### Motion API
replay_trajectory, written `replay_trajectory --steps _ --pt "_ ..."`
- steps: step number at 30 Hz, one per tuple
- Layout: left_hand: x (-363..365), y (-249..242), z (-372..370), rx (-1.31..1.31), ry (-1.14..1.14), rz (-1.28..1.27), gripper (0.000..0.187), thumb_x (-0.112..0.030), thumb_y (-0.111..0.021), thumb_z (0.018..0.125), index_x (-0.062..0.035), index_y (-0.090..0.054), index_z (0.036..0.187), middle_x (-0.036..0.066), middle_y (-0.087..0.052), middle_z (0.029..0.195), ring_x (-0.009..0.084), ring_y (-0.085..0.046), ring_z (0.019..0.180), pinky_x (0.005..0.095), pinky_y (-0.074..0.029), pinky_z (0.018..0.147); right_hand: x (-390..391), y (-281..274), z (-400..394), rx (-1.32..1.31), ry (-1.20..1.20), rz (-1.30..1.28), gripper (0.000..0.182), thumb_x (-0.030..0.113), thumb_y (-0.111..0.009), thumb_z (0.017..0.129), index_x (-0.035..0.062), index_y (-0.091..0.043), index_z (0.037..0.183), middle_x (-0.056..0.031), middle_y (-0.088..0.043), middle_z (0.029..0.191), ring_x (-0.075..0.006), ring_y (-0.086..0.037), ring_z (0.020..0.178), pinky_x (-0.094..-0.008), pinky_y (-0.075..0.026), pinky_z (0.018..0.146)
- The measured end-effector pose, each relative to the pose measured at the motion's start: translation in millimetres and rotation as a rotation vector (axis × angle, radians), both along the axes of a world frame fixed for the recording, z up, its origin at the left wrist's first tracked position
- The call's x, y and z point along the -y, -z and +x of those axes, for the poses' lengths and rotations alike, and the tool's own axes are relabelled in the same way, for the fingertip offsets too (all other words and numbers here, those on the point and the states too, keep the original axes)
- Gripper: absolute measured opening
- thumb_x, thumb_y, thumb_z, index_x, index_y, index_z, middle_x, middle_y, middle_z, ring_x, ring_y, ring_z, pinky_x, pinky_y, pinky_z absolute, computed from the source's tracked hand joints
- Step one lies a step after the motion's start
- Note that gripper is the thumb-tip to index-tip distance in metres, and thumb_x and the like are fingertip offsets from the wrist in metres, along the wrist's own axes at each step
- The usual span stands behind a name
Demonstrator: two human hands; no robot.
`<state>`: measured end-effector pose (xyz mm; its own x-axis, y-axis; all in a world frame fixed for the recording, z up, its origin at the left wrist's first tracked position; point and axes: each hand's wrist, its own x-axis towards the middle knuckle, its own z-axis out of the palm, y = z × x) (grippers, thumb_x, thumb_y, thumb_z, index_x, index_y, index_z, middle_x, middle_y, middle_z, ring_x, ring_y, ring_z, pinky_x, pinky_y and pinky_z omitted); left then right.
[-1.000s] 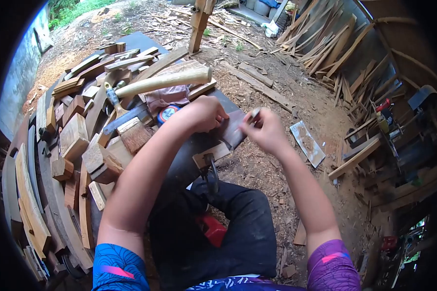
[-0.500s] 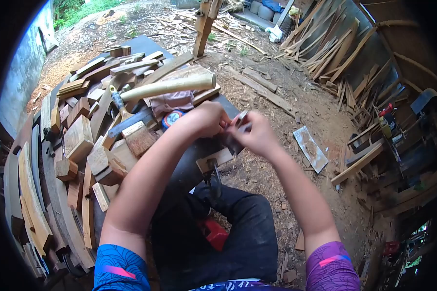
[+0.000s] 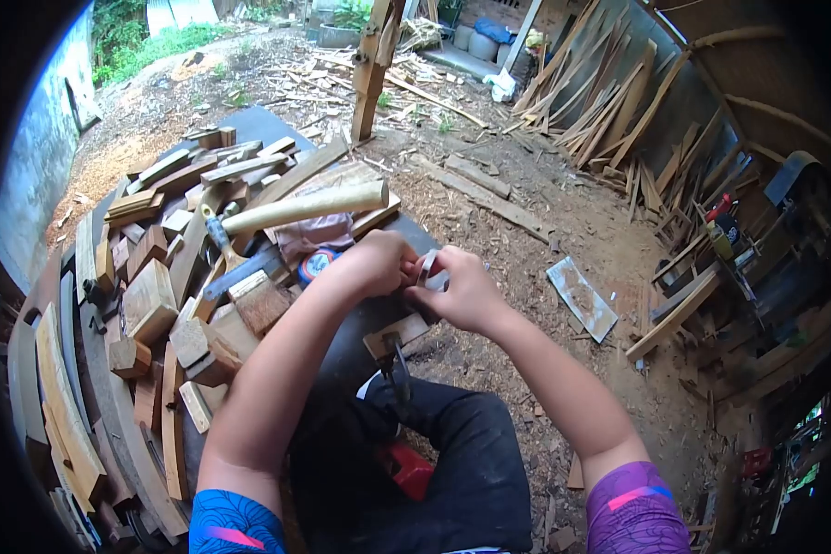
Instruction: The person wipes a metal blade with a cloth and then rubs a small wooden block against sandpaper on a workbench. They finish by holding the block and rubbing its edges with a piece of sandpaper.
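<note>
Forearms (image 3: 291, 374) angled inward, right hand (image 3: 466, 294) pinching small pale piece (image 3: 427, 267), left hand (image 3: 380, 262) curled beside, its hold unclear

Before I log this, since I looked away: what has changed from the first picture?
The right hand moved leftward, close up to the left hand, still holding a small greyish piece. Nothing was visibly let go. The wooden handle and blue round item stayed put.

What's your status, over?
Left grip and right grip close together. Small object in right grip, details unclear. Nearest wood block apparently not blocking.
</note>
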<state>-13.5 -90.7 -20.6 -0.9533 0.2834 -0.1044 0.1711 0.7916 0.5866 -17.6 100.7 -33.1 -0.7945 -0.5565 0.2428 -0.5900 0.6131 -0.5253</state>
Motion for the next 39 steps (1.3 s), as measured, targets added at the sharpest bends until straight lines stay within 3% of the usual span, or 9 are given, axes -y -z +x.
replay_trajectory --steps 3,8,11,15,20,28,33,37,39 --pt "1 13 -2 -0.032 -0.034 0.204 0.033 -0.005 -0.075 0.075 -0.009 -0.076 0.108 0.018 -0.073 0.091 0.0285 -0.073 0.085 0.0371 -0.056 0.074 -12 8 -43 -0.099 0.312 0.059 0.033 0.035 -0.082 0.077 0.0044 -0.069 0.083 -0.0172 -0.064 0.092 -0.0342 -0.066 0.091 -0.0433 -0.053 0.082" --pt "4 21 -10 -0.144 0.034 0.049 0.039 -0.003 -0.075 0.073 -0.0098 -0.076 0.112 0.015 -0.074 0.095 0.03 -0.072 0.084 0.037 -0.056 0.078 2 4 -10 -0.074 0.017 -0.002 0.033 0.036 -0.081 0.078 0.0055 -0.068 0.081 -0.0171 -0.065 0.092 -0.0331 -0.066 0.092 -0.0428 -0.054 0.082" --pt "2 19 -5 -0.097 0.035 0.169 0.041 -0.002 -0.075 0.072 -0.009 -0.074 0.112 0.016 -0.073 0.096 0.0319 -0.072 0.087 0.0381 -0.056 0.079 -13 14 -47 -0.123 0.286 0.008 0.03 0.034 -0.081 0.078 0.0061 -0.07 0.081 -0.0177 -0.065 0.092 -0.0344 -0.066 0.093 -0.0439 -0.053 0.083" --pt "2 19 -7 -0.096 0.014 0.09 0.042 -0.005 -0.079 0.074 -0.0069 -0.073 0.116 0.016 -0.074 0.108 0.0288 -0.073 0.094 0.0378 -0.057 0.08 7 12 -9 -0.044 0.067 -0.02 0.031 0.034 -0.08 0.079 0.0049 -0.069 0.081 -0.0175 -0.065 0.095 -0.0338 -0.066 0.092 -0.0425 -0.054 0.081" --pt "4 31 -11 -0.133 0.021 0.151 0.042 -0.009 -0.082 0.073 -0.0067 -0.073 0.114 0.016 -0.074 0.104 0.0293 -0.072 0.094 0.037 -0.056 0.082 -1 8 -32 -0.075 0.237 0.051 0.031 0.033 -0.079 0.079 0.0039 -0.069 0.084 -0.0174 -0.064 0.095 -0.0337 -0.066 0.094 -0.0435 -0.054 0.082" --pt "3 21 -10 -0.018 0.004 0.153 0.044 -0.007 -0.082 0.072 -0.0073 -0.074 0.116 0.012 -0.075 0.098 0.0233 -0.073 0.075 0.034 -0.058 0.07 -21 8 -41 -0.049 0.28 -0.036 0.032 0.031 -0.083 0.078 0.0017 -0.071 0.086 -0.0176 -0.068 0.091 -0.031 -0.068 0.093 -0.0398 -0.054 0.083" --pt "3 16 -7 -0.076 0.049 0.128 0.044 -0.001 -0.078 0.073 -0.0049 -0.073 0.117 0.012 -0.073 0.098 0.0205 -0.072 0.071 0.034 -0.058 0.065 -3 8 3 -0.042 -0.056 -0.09 0.034 0.03 -0.084 0.076 0.0003 -0.069 0.084 -0.0181 -0.067 0.088 -0.0328 -0.068 0.087 -0.0417 -0.054 0.078" --pt "3 22 -8 -0.026 0.028 0.199 0.043 0.0 -0.078 0.073 -0.0045 -0.073 0.116 0.011 -0.073 0.096 0.0187 -0.072 0.071 0.0331 -0.058 0.064 -13 7 -32 -0.011 0.292 -0.026 0.032 0.03 -0.083 0.076 0.0014 -0.071 0.083 -0.0184 -0.067 0.086 -0.0342 -0.068 0.083 -0.0426 -0.054 0.077" --pt "2 20 -9 -0.033 0.021 0.149 0.04 0.0 -0.077 0.076 -0.0042 -0.073 0.115 0.011 -0.073 0.098 0.0183 -0.071 0.07 0.0321 -0.058 0.062 -7 16 -21 -0.19 0.062 -0.072 0.031 0.028 -0.085 0.075 0.0033 -0.07 0.085 -0.0132 -0.07 0.082 -0.0242 -0.07 0.076 -0.0353 -0.055 0.071"
